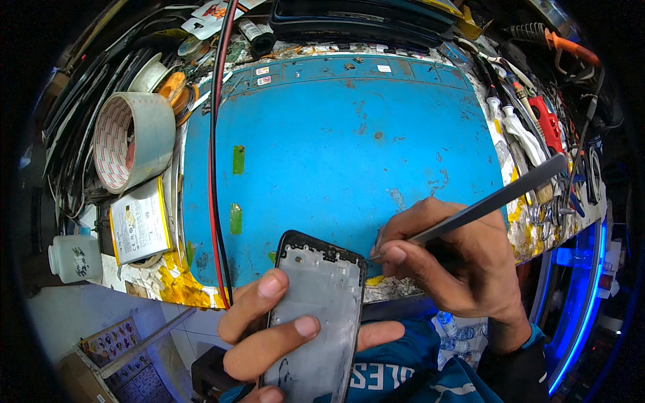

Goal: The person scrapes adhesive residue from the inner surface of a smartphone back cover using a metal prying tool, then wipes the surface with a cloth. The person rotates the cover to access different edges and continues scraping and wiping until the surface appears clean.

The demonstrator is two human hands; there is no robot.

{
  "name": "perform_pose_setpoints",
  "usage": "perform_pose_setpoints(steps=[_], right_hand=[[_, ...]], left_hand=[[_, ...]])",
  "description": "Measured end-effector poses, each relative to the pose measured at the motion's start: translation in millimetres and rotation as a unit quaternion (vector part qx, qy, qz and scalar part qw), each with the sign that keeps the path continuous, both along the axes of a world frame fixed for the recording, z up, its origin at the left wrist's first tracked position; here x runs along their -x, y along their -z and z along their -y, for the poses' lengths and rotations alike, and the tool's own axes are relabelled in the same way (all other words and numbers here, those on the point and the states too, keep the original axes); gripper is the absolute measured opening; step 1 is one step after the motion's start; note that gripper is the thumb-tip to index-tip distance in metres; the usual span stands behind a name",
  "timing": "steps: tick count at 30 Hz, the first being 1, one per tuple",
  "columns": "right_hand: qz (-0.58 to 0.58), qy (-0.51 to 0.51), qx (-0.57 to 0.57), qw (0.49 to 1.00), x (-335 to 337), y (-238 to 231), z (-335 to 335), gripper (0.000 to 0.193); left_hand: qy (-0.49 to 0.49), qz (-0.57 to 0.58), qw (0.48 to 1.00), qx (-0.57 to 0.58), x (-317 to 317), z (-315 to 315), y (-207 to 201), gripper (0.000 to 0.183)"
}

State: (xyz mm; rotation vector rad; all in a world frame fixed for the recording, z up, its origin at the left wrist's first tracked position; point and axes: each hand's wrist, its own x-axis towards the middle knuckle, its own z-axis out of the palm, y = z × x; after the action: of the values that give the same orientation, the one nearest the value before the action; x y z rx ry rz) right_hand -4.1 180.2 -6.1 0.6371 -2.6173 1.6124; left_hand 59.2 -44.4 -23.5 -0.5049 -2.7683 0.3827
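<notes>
Below the near edge of the blue mat [322,154], my left hand [265,347] grips a bare phone frame [322,289] with a grey inner plate and a black rim. Its fingers lie across the plate's left side, and one fingertip shows past the right edge. My right hand [467,262] pinches a pair of grey metal tweezers [497,198], whose back end points up and right. The tips are at the frame's upper right corner; whether they hold anything there is too small to tell.
Red and black cables [213,148] cross the mat's left side. Left of it are a tape roll [151,138], a flat battery [141,221] and a small white bottle [77,258]. Pliers with red handles [547,124] and other tools lie along the right edge.
</notes>
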Motion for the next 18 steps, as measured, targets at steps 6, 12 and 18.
perform_pose_setpoints(steps=[6, 12, 18], right_hand=[[-0.004, 0.002, -0.021, 1.0, 0.0, -2.3, 1.8, 0.008], [-0.018, 0.003, -0.021, 1.0, 0.2, -0.6, 4.8, 0.007], [-0.008, 0.001, -0.035, 0.999, -1.8, -1.4, 5.0, 0.008]], left_hand=[[-0.054, 0.016, 0.998, 0.034, -6.8, -1.9, 9.8, 0.118], [-0.077, -0.03, 0.994, 0.067, -13.3, -8.5, 18.7, 0.119], [0.014, -0.084, 0.993, 0.077, -9.6, 5.1, 30.2, 0.115]])
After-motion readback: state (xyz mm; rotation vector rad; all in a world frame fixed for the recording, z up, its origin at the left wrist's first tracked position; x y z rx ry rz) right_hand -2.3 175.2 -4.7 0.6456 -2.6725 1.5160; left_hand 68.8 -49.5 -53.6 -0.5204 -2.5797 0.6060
